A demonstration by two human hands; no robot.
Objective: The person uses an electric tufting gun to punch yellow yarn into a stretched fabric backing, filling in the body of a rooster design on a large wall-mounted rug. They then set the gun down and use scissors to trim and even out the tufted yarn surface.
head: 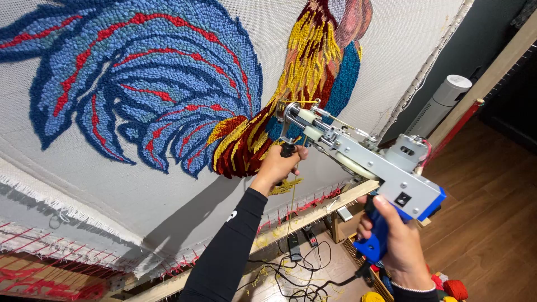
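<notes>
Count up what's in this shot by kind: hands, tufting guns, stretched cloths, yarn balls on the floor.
Hands: 2 (left hand, right hand)
Tufting gun: 1
Stretched cloth with tufted rooster: 1
Yarn balls: 2 visible (red, yellow)
Total: 6

A pale cloth [168, 190] is stretched on a wooden frame [313, 215] and carries a tufted rooster [184, 84] in blue, red and yellow yarn, its tail spread to the left. The cloth's frayed edge [50, 204] hangs loose at the lower left, with red threads showing along the frame's rail. Below, a wooden floor [492, 223] bears a black power strip [295, 246] and tangled black cables [291, 279], with yellow yarn scraps scattered among them. A white cylinder [444, 100] stands on the floor beyond the frame.
</notes>
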